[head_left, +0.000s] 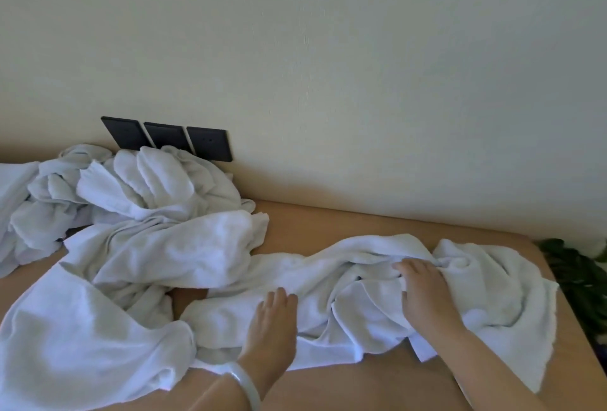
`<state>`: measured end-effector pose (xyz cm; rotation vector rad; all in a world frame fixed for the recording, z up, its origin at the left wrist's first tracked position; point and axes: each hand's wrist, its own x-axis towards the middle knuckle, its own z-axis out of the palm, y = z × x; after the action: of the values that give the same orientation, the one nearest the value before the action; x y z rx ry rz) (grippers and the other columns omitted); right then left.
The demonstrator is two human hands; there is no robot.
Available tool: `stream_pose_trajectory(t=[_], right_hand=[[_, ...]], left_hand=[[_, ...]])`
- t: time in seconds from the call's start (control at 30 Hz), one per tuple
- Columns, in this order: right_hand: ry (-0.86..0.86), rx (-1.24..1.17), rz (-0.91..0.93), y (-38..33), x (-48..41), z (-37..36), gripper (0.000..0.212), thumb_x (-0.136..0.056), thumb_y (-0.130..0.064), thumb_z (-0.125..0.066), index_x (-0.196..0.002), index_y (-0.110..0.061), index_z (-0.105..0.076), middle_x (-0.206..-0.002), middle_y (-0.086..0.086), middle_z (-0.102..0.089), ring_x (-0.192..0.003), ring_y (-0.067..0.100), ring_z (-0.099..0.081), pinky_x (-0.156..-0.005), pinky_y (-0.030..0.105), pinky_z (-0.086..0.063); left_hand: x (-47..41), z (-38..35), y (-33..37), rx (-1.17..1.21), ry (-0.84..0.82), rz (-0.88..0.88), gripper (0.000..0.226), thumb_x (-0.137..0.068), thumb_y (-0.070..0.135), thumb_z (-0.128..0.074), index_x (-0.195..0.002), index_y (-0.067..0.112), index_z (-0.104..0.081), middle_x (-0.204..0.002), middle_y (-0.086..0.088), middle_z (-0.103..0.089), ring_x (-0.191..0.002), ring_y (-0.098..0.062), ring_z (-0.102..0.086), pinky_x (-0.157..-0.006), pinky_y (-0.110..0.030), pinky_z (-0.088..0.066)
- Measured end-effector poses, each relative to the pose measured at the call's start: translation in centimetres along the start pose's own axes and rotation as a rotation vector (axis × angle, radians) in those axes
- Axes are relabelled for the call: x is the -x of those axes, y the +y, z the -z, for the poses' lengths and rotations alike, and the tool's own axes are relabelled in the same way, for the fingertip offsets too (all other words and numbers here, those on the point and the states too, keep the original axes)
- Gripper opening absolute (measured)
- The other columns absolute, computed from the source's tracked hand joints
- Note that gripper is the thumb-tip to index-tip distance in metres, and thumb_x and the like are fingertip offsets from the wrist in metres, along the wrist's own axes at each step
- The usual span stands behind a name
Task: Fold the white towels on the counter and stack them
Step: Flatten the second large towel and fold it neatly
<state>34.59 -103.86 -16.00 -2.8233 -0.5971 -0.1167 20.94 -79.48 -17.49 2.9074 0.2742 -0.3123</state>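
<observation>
A crumpled white towel (pixel 371 282) lies stretched across the tan counter (pixel 371 223) in front of me. My left hand (pixel 272 328) rests on its near left part, fingers fairly straight, a pale bangle on the wrist. My right hand (pixel 423 295) lies on the towel's middle, its fingertips pressed into a bunched fold; whether they pinch the cloth I cannot tell. A heap of more white towels (pixel 131 200) fills the counter's left side, spilling toward the front left corner.
Three dark wall plates (pixel 167 139) sit on the pale wall behind the heap. Green leaves of a plant (pixel 578 276) show past the counter's right edge. Bare counter runs along the wall behind the towel.
</observation>
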Motion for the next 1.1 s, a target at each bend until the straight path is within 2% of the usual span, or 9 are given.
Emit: stream_pose_trajectory(t=[0.1, 0.23, 0.33, 0.43, 0.57, 0.73, 0.9, 1.0, 1.1], right_hand=[[-0.154, 0.090, -0.099, 1.6, 0.3, 0.9, 0.035, -0.079, -0.004, -0.066, -0.108, -0.023, -0.065, -0.106, -0.005, -0.064, -0.104, 0.021, -0.060, -0.089, 0.031, -0.043], [-0.094, -0.767, -0.433, 0.4, 2.8, 2.7, 0.038, -0.085, 0.013, -0.051, -0.092, -0.018, -0.073, -0.094, -0.015, -0.072, -0.095, 0.002, -0.063, -0.086, 0.024, -0.044], [-0.205, -1.358, -0.917, -0.7, 5.5, 1.2, 0.026, -0.087, 0.019, -0.046, -0.089, 0.007, -0.069, -0.086, 0.016, -0.073, -0.085, 0.027, -0.066, -0.064, 0.027, -0.058], [-0.380, -1.641, -1.258, -1.9, 7.1, -0.7, 0.011, -0.090, 0.016, -0.051, -0.095, 0.015, -0.061, -0.085, 0.027, -0.066, -0.082, 0.036, -0.062, -0.055, 0.037, -0.061], [-0.054, -1.978, -1.422, -2.0, 7.0, -2.0, 0.007, -0.095, 0.006, -0.052, -0.099, 0.007, -0.058, -0.095, 0.024, -0.059, -0.086, 0.034, -0.060, -0.048, 0.039, -0.059], [0.315, -2.117, -1.453, 0.5, 7.8, -1.5, 0.006, -0.097, -0.010, -0.056, -0.095, -0.006, -0.058, -0.095, 0.010, -0.058, -0.082, 0.022, -0.058, -0.091, 0.035, -0.049], [0.360, -2.192, -1.421, 2.4, 7.9, -0.2, 0.019, -0.097, -0.017, -0.057, -0.079, -0.010, -0.058, -0.078, 0.002, -0.052, -0.061, 0.017, -0.042, -0.077, 0.032, -0.047], [0.427, -2.296, -1.322, 3.3, 7.3, 2.1, 0.007, -0.096, -0.022, -0.061, -0.097, -0.015, -0.063, -0.104, -0.001, -0.063, -0.093, 0.013, -0.062, -0.089, 0.026, -0.050], [0.342, -2.359, -1.094, 5.2, 4.9, 5.3, 0.022, -0.101, -0.012, -0.049, -0.118, -0.025, -0.056, -0.109, -0.003, -0.058, -0.085, 0.006, -0.059, -0.067, 0.016, -0.052]], left_hand=[[-0.3, -0.1, 2.8, 0.395, -0.134, 0.155, 0.017, -0.095, 0.028, -0.056, -0.108, 0.020, -0.050, -0.107, 0.004, -0.050, -0.096, -0.014, -0.052, -0.079, -0.024, -0.044], [-0.9, -0.4, 3.6, 1.300, -0.367, 0.739, 0.040, -0.098, 0.032, -0.058, -0.081, -0.005, -0.061, -0.070, -0.014, -0.066, -0.055, -0.022, -0.059, -0.051, -0.032, -0.052], [-0.7, -1.2, 3.6, 1.738, -0.551, 0.982, 0.065, -0.097, 0.045, -0.053, -0.104, -0.019, -0.059, -0.096, -0.033, -0.068, -0.076, -0.038, -0.067, -0.051, -0.037, -0.058], [-0.7, -3.4, 3.7, 1.844, -0.681, 1.015, 0.074, -0.096, 0.050, -0.052, -0.102, -0.023, -0.059, -0.101, -0.036, -0.066, -0.077, -0.040, -0.068, -0.050, -0.038, -0.058], [-0.3, -5.1, 5.1, 1.884, -0.560, 1.067, 0.048, -0.100, 0.032, -0.055, -0.098, -0.016, -0.059, -0.082, -0.027, -0.062, -0.057, -0.038, -0.066, -0.034, -0.035, -0.051], [0.6, -5.3, 6.2, 1.972, -0.312, 1.109, 0.023, -0.100, 0.010, -0.051, -0.102, -0.013, -0.054, -0.081, -0.023, -0.056, -0.069, -0.037, -0.053, -0.028, -0.040, -0.047], [0.7, -3.8, 4.5, 1.950, -0.006, 1.097, 0.017, -0.103, 0.011, -0.046, -0.088, 0.004, -0.051, -0.075, -0.013, -0.051, -0.060, -0.026, -0.049, -0.028, -0.025, -0.044], [0.3, -2.4, 3.3, 1.924, 0.051, 1.055, 0.033, -0.103, 0.009, -0.044, -0.070, 0.009, -0.045, -0.056, -0.005, -0.049, -0.041, -0.014, -0.048, -0.029, -0.014, -0.036], [-0.6, -1.0, 1.6, 1.991, 0.096, 1.066, 0.025, -0.099, 0.005, -0.049, -0.074, 0.004, -0.050, -0.036, -0.002, -0.054, -0.031, -0.010, -0.053, -0.030, -0.015, -0.040]])
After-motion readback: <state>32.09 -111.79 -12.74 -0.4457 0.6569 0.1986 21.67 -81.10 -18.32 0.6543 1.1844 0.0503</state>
